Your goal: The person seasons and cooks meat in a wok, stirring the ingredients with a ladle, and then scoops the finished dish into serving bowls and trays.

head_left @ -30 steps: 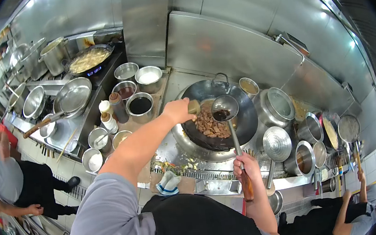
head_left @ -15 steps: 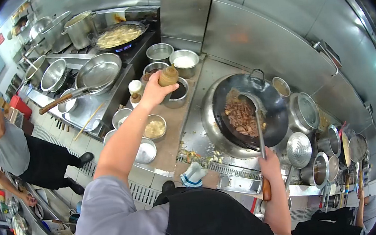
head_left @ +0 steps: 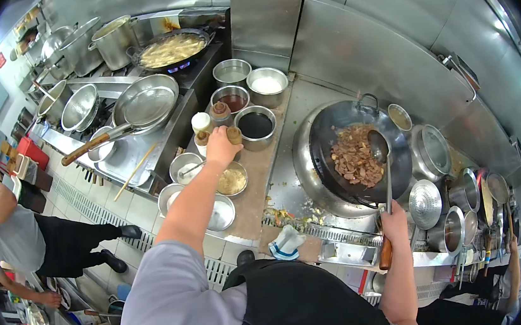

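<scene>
My left hand [head_left: 221, 146] is closed round a squeeze bottle [head_left: 233, 135] with a brownish top, among the other bottles and metal pots. Just behind it stand a white-topped bottle [head_left: 200, 122] and a brown-topped one [head_left: 220, 111]. My right hand [head_left: 394, 221] grips the ladle [head_left: 388, 181] near its wooden handle. The ladle's bowl rests inside the black wok [head_left: 327, 136], at the right side of the sliced brown meat [head_left: 356, 157]. A pot of dark sauce [head_left: 255, 125] sits right of my left hand.
Behind the bottles, a pan of frying food [head_left: 172, 49] sits over a blue flame. Strainers and pots, including a perforated skimmer [head_left: 425, 203], line the right side. A cloth [head_left: 287, 243] lies at the counter's front edge. One person [head_left: 10, 227] stands at left, another at lower right.
My left hand has carried the bottle from above the wok back to the pots and lowered it among the bottles. The ladle has shifted to the meat's right side. The view has turned left.
</scene>
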Available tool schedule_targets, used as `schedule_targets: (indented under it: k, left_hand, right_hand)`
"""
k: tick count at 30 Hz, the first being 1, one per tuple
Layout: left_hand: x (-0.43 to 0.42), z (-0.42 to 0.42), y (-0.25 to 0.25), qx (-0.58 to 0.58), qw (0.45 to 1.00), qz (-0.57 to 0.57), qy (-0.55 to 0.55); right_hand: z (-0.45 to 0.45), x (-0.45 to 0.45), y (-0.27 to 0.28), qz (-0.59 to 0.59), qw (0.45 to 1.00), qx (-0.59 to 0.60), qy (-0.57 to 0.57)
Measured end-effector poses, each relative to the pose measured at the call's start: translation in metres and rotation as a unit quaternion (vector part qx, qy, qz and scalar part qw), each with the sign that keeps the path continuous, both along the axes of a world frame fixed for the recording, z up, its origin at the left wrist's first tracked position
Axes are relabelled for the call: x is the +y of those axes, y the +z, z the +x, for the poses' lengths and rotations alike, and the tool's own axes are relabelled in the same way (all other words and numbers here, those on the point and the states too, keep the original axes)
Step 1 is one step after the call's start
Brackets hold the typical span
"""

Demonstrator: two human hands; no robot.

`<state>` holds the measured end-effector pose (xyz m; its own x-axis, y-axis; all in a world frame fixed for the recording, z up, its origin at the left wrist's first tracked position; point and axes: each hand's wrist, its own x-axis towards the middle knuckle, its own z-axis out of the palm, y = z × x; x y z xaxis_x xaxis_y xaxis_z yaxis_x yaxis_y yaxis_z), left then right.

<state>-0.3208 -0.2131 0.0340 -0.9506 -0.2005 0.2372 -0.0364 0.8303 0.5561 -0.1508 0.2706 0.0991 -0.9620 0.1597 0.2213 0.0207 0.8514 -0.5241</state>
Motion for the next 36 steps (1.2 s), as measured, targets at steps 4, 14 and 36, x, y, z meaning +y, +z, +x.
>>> schedule_targets:
  k: [4, 14, 36]
  left_hand:
    - [0.0, 0.006, -0.016, -0.014, 0.999, 0.026, 0.026]
    - [-0.086, 0.017, -0.014, -0.019, 0.996, -0.014, 0.083]
    - [0.095, 0.029, 0.137, -0.023, 0.972, -0.034, -0.23]
  right_hand:
    - [0.013, -0.03, 0.032, -0.09, 0.972, -0.207, -0.06]
    - [0.024, -0.021, 0.024, -0.019, 0.98, -0.197, -0.029]
    - [0.091, -0.01, 0.03, -0.77, 0.619, -0.153, -0.017]
